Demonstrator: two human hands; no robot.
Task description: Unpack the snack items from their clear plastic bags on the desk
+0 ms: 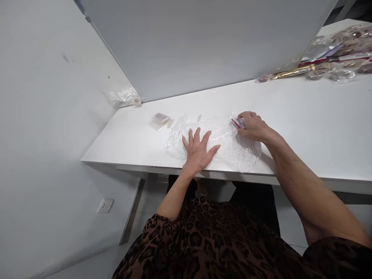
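Observation:
A crinkled sheet of clear plastic film (222, 137), perhaps a bag, lies spread on the white table. Flat on its left part rests my left hand (198, 152), fingers spread. At its right end my right hand (252, 126) is closed around a small packet with a red edge (238, 123); most of the packet is hidden under the fingers. Left of the film lies a small clear packet (160, 121) with pale and brownish contents that I cannot make out.
A grey panel (203, 42) stands along the table's back edge. Crumpled clear plastic (124, 96) sits in the left corner by the wall. At the back right are several wrapped items (345, 58) and a gold strip-like package (293, 72). The table's front edge (162, 169) is close to my body.

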